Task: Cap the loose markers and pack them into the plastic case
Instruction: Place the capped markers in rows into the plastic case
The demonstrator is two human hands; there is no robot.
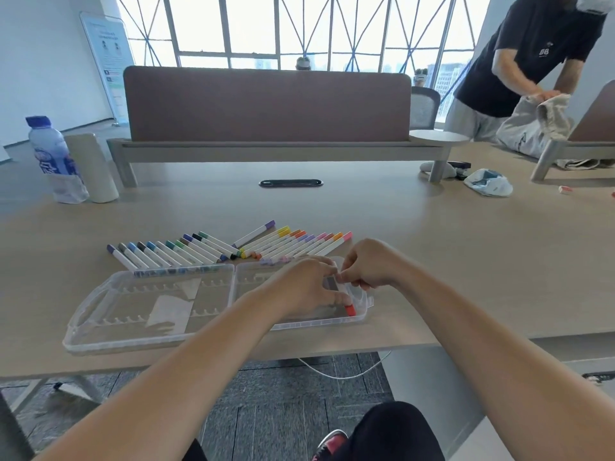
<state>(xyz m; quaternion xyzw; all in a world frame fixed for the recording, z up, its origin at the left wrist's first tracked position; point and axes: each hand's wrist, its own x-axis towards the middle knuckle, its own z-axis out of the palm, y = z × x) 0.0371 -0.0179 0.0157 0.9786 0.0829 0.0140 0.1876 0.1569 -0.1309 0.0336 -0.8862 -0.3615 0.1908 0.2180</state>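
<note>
L hand [306, 285], R hand [370, 265] on marker [349, 309]

On my feed both forearms [206, 354] are bare along all the length I can see, and the left hand [309, 287] and right hand [369, 264] are bare too. Lower in the frame a knee [392, 430] is covered in plain black cloth, and I see another patch of black cloth [196, 452] at the bottom edge. Beside the knee I make out a shoe [331, 444], red-pink on top with dark trim.
</note>
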